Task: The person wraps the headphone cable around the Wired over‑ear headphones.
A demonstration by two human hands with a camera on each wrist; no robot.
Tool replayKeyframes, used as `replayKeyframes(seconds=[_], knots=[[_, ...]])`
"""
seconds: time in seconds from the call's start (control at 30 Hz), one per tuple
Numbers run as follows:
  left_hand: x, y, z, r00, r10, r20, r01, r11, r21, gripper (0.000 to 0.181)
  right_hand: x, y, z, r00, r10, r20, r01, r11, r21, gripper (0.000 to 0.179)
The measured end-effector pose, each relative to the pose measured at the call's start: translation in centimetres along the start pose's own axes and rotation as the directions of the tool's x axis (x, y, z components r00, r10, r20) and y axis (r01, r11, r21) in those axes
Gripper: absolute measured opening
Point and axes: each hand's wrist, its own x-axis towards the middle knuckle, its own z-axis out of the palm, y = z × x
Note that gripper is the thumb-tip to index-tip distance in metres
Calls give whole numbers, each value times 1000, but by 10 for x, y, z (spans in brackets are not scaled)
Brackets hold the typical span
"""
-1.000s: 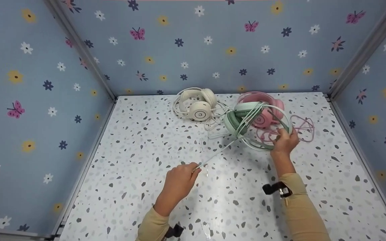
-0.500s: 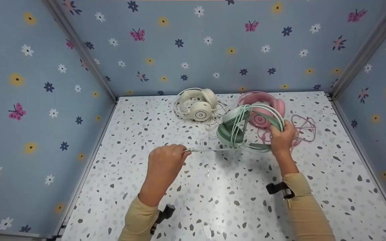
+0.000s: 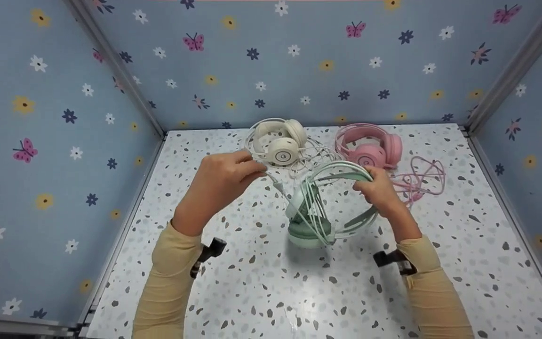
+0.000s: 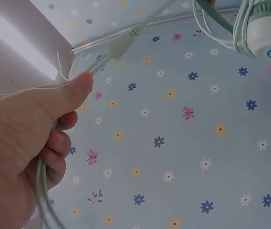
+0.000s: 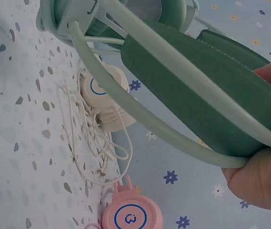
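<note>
Green headphones (image 3: 309, 231) hang over the speckled table, ear cups toward the left, with several turns of their pale green cable (image 3: 315, 207) wound around the cups. My right hand (image 3: 382, 192) grips them by the headband; in the right wrist view the padded green band (image 5: 206, 90) lies between thumb and fingers. To the left, my left hand (image 3: 221, 186) pinches the cable near its splitter (image 4: 121, 45). Two strands run down through the curled fingers in the left wrist view. From that hand the cable slants down to the wound cups.
White headphones (image 3: 282, 150) with a loose white cable stand at the back of the table (image 3: 261, 292). Pink headphones (image 3: 370, 154) are to their right, their pink cable (image 3: 428, 176) spread beside them. Flower-patterned panels (image 3: 294, 70) wall the table at the back and sides.
My left hand has moved up and left with the cable end. My right hand has brought the green headphones left and nearer, uncovering the pink pair, and the cups have tipped downward.
</note>
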Motion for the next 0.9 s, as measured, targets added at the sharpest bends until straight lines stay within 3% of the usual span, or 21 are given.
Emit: replayKeyframes(seconds=[0.1,0.2,0.27,0.37,0.47,0.6,0.73,0.9], knots=[[5,-15,7,998,-10,57,16,993,-117,7,-1,0,0,987,-2,161,-16,994,111,17],[5,-31,21,994,-8,113,36,968,-247,11,0,2,0,939,-77,336,1,975,221,21],[4,-41,33,991,-3,133,44,952,-304,12,2,4,0,879,-157,449,14,952,305,25],[-1,-50,53,990,1,139,44,947,-317,11,6,8,1,770,-270,578,14,913,408,31],[-6,-53,70,990,-12,137,52,956,-289,11,9,13,3,701,-330,632,1,887,462,35],[-16,-50,85,983,-58,175,113,939,-326,11,9,22,6,680,-358,640,-25,861,508,39],[-25,-49,99,974,-81,211,158,911,-381,12,7,31,9,671,-373,641,-104,809,579,39],[-38,-47,120,975,-100,196,178,883,-434,12,6,34,12,681,-375,629,-150,769,621,48]])
